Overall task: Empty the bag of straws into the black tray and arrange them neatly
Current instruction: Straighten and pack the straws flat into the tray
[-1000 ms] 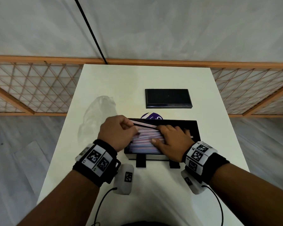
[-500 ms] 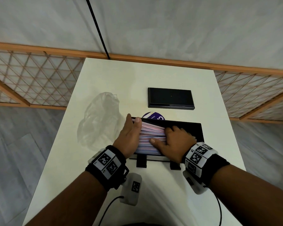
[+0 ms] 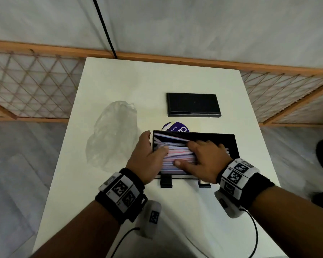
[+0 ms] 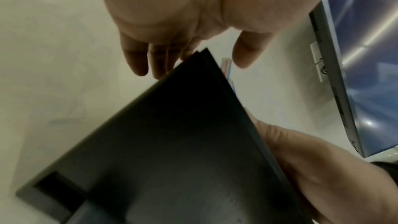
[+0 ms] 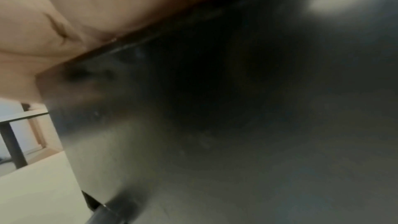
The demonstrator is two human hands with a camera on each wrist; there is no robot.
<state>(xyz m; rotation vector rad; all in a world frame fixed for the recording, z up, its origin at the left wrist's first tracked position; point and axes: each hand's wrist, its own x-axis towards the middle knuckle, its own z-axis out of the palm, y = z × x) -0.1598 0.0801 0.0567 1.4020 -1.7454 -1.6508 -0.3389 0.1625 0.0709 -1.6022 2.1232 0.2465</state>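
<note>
Both hands lay flat-fingered: left hand (image 3: 145,157) against black tray (image 3: 231,144), right hand (image 3: 203,161) pressing straws (image 3: 175,155); purple label (image 3: 175,128) partly hidden, unreadable.

Right hand (image 3: 203,161) covers the straws' (image 3: 175,155) right ends; tray (image 3: 231,146) hides most of a purple disc (image 3: 175,128); right wrist view blurred, fingers unseen; forearms cropped below.

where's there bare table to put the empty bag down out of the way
Bare table runs along the far edge beyond the black lid, and near you below the black tray. Crowded: tray middle, under both hands; the plastic bag fills its left.
</note>
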